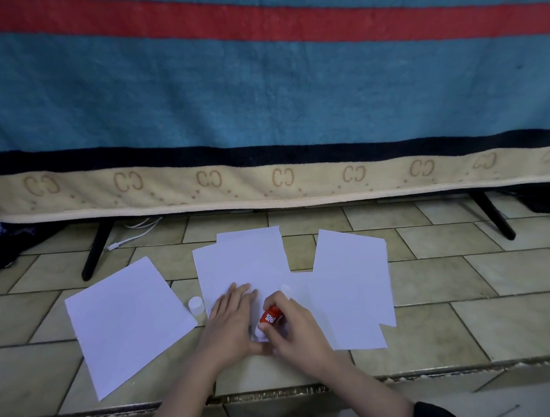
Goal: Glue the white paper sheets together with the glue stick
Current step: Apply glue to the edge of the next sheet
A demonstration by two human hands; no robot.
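Note:
Several white paper sheets lie on a tiled surface: one on the left (128, 319), an overlapping stack in the middle (241, 262) and more on the right (354, 284). My left hand (231, 325) rests flat, fingers spread, on the lower part of the middle stack. My right hand (294, 324) grips an orange-red glue stick (270, 317), tilted, with its lower end down on the middle sheet beside my left thumb. A white cap (195, 303) stands between the left sheet and the middle stack.
The tiled surface (467, 276) ends in a front ledge (441, 372) near me. Behind the sheets two black slanted legs (96, 250) (494, 217) stand under a hanging blue, red and beige blanket (259, 95). A white cable (132, 236) lies at the back left.

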